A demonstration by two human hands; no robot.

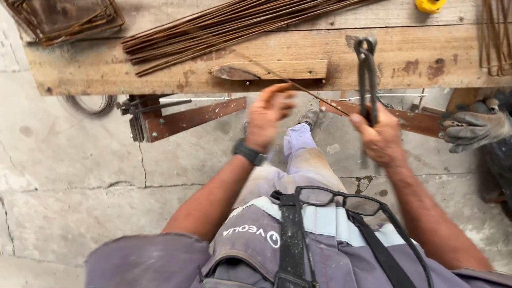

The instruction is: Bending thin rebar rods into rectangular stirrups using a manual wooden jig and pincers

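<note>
A thin rusty wire rod (298, 88) runs diagonally from the worktop (160, 69) down toward the right hand (381, 140). The left hand (268, 114), blurred, reaches to the rod's middle; whether its grip is clenched on the rod cannot be told. The right grip is clenched on the handles of dark pincers (367, 74), held upright with the head above the hand; the rod's lower end meets this grip.

A bundle of rusty rods (224, 29) lies across the wooden worktop, just above a small wooden block (269, 70). A yellow object (430, 5) sits at the far edge. A gloved hand (474, 128) of another person appears at right. Black-framed glasses (341, 200) hang on the person's chest.
</note>
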